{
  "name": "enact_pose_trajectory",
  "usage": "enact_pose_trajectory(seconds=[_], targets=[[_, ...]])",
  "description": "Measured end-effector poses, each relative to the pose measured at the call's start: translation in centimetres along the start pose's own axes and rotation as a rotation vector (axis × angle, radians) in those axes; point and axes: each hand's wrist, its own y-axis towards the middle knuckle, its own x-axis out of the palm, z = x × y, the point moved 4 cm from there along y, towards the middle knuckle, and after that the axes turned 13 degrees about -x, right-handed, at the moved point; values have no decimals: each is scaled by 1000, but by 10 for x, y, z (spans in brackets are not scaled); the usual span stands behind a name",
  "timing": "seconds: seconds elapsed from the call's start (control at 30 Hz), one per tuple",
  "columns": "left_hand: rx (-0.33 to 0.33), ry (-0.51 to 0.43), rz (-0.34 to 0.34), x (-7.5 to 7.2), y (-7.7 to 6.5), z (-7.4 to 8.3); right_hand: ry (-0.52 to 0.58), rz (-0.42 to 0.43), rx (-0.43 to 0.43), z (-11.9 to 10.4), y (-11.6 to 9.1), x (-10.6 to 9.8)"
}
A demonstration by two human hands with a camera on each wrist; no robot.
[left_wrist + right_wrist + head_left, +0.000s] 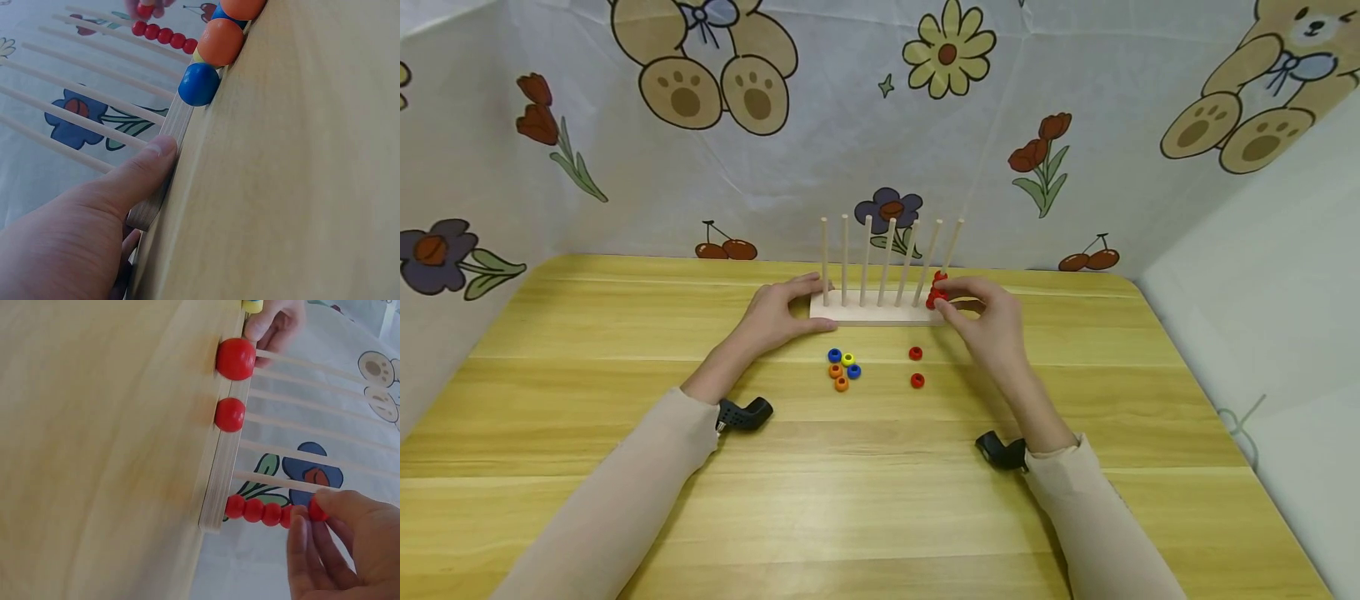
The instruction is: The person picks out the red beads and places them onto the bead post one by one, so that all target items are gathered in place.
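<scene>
A pale wooden peg rack [880, 315] with a row of several upright pegs stands towards the back of the table. At its left end my left hand [775, 312] grips the base, thumb [147, 165] along the front edge and fingers behind. My right hand [992, 321] is at the rightmost peg. Between its thumb and fingers it pinches a red bead [317, 510] just above several stacked red beads [253, 510] on that peg. Fingers partly hide the held bead. The other pegs carry no beads.
In front of the rack lie two loose red beads [916, 353]. To their left is a small cluster of blue [835, 355], yellow [848, 359] and orange beads [842, 384]. A patterned cloth [820, 167] hangs behind the wooden table [850, 500].
</scene>
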Motion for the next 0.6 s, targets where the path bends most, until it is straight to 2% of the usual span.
enact_pose_trajectory(seconds=[0.2,0.3,0.43,0.6], targets=[[0,1,-5,1,1,0,16,195,-53,-8,10,-15],[-1,3,-2,0,1,-1,12,275,-76,-20,17,-24],[-1,8,-2,0,2,-2,20,345,-91,-46,29,-32],[9,4,-2,1,3,-1,25,396,-78,-65,43,-37]])
